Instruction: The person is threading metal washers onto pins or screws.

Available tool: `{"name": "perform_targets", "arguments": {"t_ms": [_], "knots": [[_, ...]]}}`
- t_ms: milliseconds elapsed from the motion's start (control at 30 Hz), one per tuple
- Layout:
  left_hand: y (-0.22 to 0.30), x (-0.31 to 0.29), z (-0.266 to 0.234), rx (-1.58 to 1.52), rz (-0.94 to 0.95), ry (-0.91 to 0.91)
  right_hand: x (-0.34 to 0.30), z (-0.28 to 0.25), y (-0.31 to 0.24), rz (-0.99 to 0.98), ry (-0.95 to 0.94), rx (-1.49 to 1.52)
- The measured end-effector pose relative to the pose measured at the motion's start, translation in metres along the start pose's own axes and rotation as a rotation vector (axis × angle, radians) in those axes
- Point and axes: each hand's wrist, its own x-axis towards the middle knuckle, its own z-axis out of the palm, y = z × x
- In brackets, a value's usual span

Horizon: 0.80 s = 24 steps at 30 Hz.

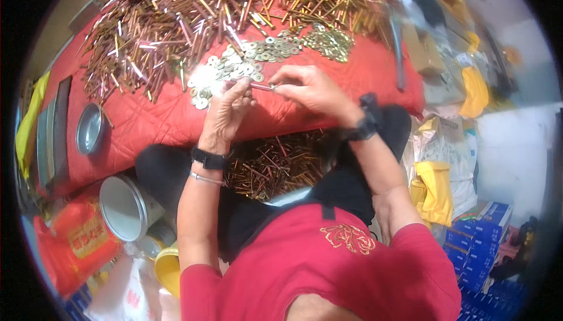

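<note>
My left hand [230, 110] is closed around one end of a short reddish metal rod [261, 86], which lies level and points to the right. At the rod's other end the fingertips of my right hand [311, 89] are pinched together; a small shiny bit shows there, too small to name. Both hands are above the near edge of a red cloth-covered surface [170, 119]. Just beyond them lie many round flat washers [270, 51] in a loose spread. To their right is a heap of small yellowish metal pieces [328, 42], perhaps nuts.
A big pile of similar rods [193, 13] covers the far side. More rods [272, 165] fill a container between my legs. A metal bowl [90, 128] rests at the left. Around me stand a white-lidded bucket [123, 208], a yellow bag [435, 189] and blue boxes [476, 239].
</note>
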Motion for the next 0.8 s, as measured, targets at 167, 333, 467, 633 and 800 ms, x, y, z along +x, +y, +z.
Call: {"name": "perform_targets", "arguments": {"t_ms": [167,333,467,633,800], "knots": [[-0.019,0.001,-0.001,0.085,0.063,0.155,0.008,0.038,0.005,-0.134,0.524,-0.083],[-0.037,-0.002,0.009,0.018,-0.022,0.110,0.020,0.048,0.006,-0.351,0.585,0.086],[-0.022,-0.003,-0.004,-0.186,0.075,0.185,0.029,-0.011,0.041,-0.212,0.702,-0.375],[-0.005,-0.006,-0.012,-0.298,-0.048,0.069,0.008,-0.075,0.092,-0.184,0.356,-1.064],[-0.005,-0.008,0.011,-0.003,-0.062,0.200,0.016,-0.078,0.099,-0.152,0.296,-1.177]]}}
